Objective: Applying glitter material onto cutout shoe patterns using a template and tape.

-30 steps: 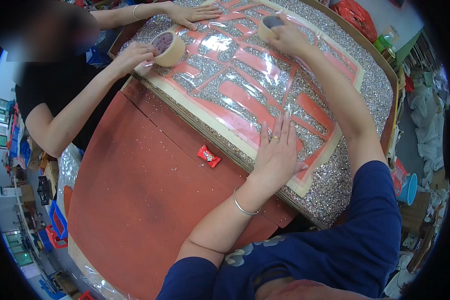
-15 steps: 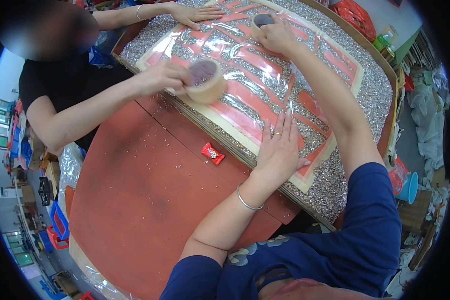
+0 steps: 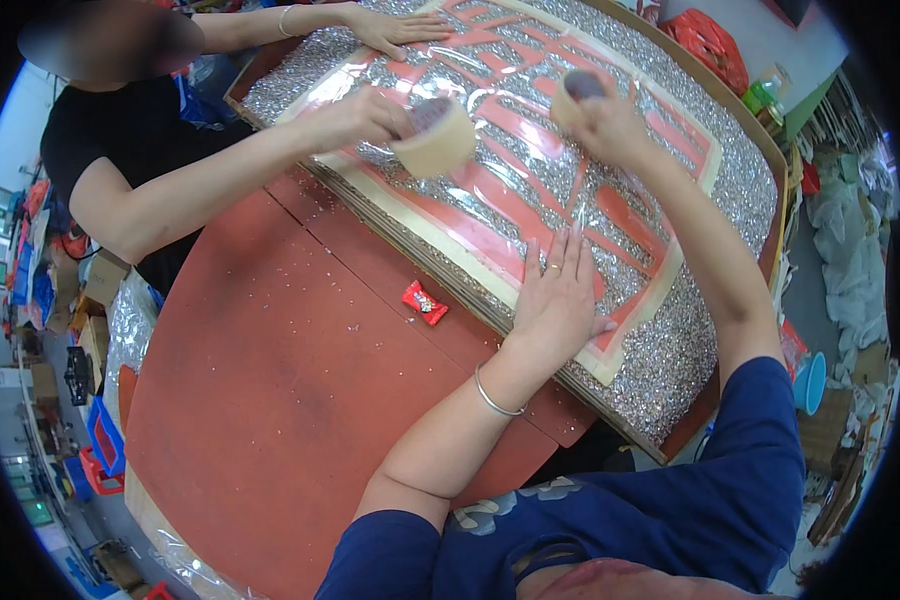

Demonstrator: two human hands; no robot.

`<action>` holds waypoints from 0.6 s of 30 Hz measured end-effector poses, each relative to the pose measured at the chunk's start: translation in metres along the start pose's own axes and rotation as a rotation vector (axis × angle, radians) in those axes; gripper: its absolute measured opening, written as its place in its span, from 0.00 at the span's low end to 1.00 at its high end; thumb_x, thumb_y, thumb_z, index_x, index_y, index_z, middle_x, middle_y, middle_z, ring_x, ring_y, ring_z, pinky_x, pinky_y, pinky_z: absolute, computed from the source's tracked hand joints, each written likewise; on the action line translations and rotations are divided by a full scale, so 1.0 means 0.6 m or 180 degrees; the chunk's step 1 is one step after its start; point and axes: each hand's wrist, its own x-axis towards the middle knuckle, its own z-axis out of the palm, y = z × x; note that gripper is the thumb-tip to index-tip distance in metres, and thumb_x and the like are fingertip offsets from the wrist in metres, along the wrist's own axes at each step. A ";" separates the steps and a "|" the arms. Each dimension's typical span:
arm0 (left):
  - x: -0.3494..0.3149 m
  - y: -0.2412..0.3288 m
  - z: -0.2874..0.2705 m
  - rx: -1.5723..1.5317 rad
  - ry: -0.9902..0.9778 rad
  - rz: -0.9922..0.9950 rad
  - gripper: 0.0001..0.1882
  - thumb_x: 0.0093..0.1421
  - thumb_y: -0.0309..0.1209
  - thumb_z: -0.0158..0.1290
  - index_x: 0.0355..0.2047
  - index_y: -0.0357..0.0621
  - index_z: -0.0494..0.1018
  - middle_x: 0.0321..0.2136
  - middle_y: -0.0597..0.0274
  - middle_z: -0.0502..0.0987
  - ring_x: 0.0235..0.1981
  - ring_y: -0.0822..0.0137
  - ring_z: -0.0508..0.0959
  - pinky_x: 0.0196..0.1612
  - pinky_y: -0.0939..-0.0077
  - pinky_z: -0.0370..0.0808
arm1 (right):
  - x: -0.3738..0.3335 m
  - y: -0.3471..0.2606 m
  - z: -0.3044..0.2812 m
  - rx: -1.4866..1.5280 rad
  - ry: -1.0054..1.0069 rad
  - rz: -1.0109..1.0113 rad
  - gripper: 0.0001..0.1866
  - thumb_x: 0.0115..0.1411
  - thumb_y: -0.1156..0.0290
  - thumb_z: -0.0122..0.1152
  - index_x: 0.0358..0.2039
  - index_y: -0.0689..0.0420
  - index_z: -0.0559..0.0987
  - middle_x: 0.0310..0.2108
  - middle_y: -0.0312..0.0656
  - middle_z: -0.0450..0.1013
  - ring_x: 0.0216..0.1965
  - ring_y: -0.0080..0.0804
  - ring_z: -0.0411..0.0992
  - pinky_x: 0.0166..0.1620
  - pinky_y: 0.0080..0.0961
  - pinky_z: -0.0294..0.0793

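Note:
My left hand [image 3: 558,300] lies flat with spread fingers on the near corner of a clear plastic sheet [image 3: 510,215] with a red cut-out pattern and a cream border. In my right hand [image 3: 612,128] is a roll of tape [image 3: 568,104], gripped by its rim over the far half of the sheet; the hand is somewhat blurred. Around and through the pattern, small glittering stones [image 3: 660,375] fill a shallow wooden tray [image 3: 776,225]. Across from me, a co-worker's hand [image 3: 370,118] holds another tape roll [image 3: 440,150], while their other hand [image 3: 400,32] presses flat on the far left of the sheet.
A red-brown table [image 3: 300,420] adjoins the tray's near side, with stray stones and a small red wrapped packet [image 3: 425,303] on it. A red plastic bag [image 3: 708,48] sits beyond the tray's far edge. At the right stands a light-blue bucket [image 3: 810,383].
My right hand has drawn the tape roll nearer and to the right. The co-worker's roll has shifted up and to the right. My left hand stays in place.

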 end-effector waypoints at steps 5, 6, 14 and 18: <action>-0.006 0.005 -0.004 0.0097 -0.0027 -0.0122 0.52 0.50 0.57 0.54 0.61 0.27 0.50 0.64 0.40 0.50 0.67 0.50 0.49 0.65 0.48 0.45 | -0.024 -0.063 -0.001 0.0224 0.0060 -0.0713 0.11 0.51 0.64 0.62 0.27 0.60 0.78 0.35 0.51 0.75 0.60 0.49 0.60 0.56 0.43 0.63; -0.007 0.006 -0.005 0.0135 -0.0018 -0.0114 0.52 0.50 0.57 0.54 0.61 0.27 0.50 0.64 0.40 0.50 0.67 0.50 0.48 0.65 0.48 0.45 | -0.007 -0.068 0.004 0.0320 0.0246 -0.0610 0.11 0.50 0.65 0.62 0.26 0.60 0.78 0.35 0.51 0.75 0.59 0.49 0.61 0.55 0.42 0.64; -0.011 -0.007 0.002 -0.0012 -0.0033 -0.0166 0.51 0.50 0.55 0.55 0.61 0.27 0.50 0.64 0.40 0.50 0.66 0.50 0.49 0.65 0.47 0.44 | 0.040 -0.099 0.025 0.0464 -0.0335 -0.1269 0.11 0.50 0.63 0.60 0.27 0.59 0.80 0.33 0.48 0.76 0.56 0.53 0.62 0.54 0.42 0.66; -0.012 0.001 -0.011 0.0081 -0.0083 -0.0159 0.51 0.50 0.55 0.56 0.60 0.26 0.51 0.63 0.40 0.50 0.66 0.49 0.49 0.65 0.47 0.45 | -0.015 -0.088 -0.024 0.0511 -0.0291 -0.1977 0.09 0.52 0.66 0.59 0.26 0.58 0.79 0.32 0.46 0.76 0.58 0.51 0.61 0.56 0.41 0.64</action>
